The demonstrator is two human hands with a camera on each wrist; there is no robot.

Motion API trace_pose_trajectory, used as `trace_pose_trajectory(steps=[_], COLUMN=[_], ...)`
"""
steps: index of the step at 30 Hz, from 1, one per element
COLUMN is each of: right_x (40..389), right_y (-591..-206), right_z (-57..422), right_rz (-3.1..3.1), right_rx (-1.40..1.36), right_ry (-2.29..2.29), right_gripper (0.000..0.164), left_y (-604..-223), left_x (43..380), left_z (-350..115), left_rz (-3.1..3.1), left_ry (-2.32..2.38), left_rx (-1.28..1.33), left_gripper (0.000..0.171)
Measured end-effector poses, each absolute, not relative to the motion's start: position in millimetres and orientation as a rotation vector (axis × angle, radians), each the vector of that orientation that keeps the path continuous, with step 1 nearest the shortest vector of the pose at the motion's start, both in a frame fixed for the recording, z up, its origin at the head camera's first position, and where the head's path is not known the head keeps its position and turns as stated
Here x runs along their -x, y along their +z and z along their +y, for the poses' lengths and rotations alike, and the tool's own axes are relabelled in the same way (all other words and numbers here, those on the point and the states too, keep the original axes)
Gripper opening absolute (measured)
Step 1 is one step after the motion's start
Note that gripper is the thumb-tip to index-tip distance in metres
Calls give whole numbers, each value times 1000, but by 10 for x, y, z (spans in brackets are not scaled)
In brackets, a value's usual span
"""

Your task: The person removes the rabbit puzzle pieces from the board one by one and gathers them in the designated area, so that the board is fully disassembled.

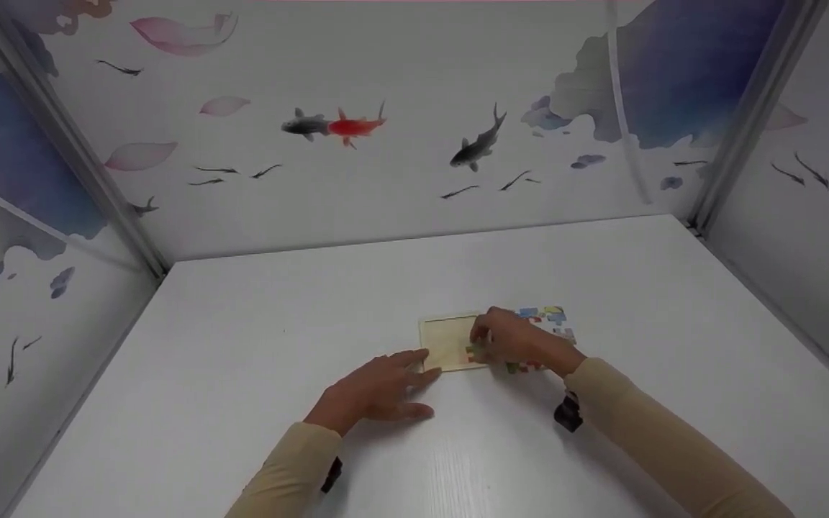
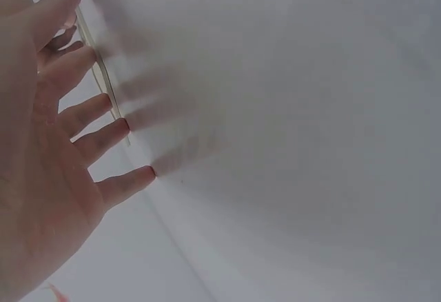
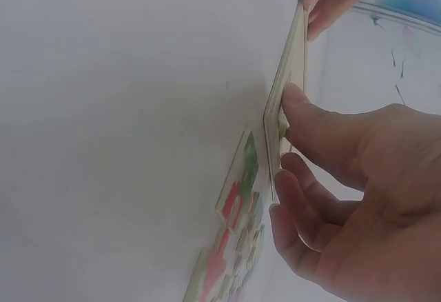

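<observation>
A shallow pale wooden puzzle tray (image 1: 445, 342) lies flat on the table. My left hand (image 1: 380, 387) rests at its left edge, fingers spread and fairly straight, with fingertips touching the frame in the left wrist view. Over the tray's right part, my right hand (image 1: 512, 337) has its fingers bent and pinches a small puzzle piece (image 1: 471, 353) with green and red on it. Only a green bit of that piece shows by the thumb in the right wrist view; the hand hides the rest.
Several colourful loose puzzle pieces (image 1: 555, 314) lie just right of the tray, partly under my right hand and forearm. The white table (image 1: 278, 309) is bounded by a back wall (image 1: 400, 194) and side walls printed with fish and petals.
</observation>
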State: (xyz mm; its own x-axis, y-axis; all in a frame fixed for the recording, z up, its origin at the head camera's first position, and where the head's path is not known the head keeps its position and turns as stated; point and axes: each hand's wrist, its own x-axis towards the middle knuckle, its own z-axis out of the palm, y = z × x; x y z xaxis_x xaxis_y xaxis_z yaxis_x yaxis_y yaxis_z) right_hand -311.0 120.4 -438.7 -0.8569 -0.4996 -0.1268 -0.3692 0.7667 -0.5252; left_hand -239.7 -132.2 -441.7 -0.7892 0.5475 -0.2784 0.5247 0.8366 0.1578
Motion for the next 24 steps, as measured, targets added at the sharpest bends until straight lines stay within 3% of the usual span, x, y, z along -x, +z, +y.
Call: trace_pose_trajectory(steps=[15,24], right_x=[3082,3040], right_y=[-4437,-4253], right_z=[1258,1622], right_rz=[2672,2647], right_rx=[656,752], right_ry=[-1020,-1072], right_gripper=[12,9], left_y=[-4421,-4425], left_x=[2409,2402], left_z=[-1323,-1313], left_rz=[2668,2650], left_ry=[57,114], left_rx=[-829,-792], left_gripper=[67,67])
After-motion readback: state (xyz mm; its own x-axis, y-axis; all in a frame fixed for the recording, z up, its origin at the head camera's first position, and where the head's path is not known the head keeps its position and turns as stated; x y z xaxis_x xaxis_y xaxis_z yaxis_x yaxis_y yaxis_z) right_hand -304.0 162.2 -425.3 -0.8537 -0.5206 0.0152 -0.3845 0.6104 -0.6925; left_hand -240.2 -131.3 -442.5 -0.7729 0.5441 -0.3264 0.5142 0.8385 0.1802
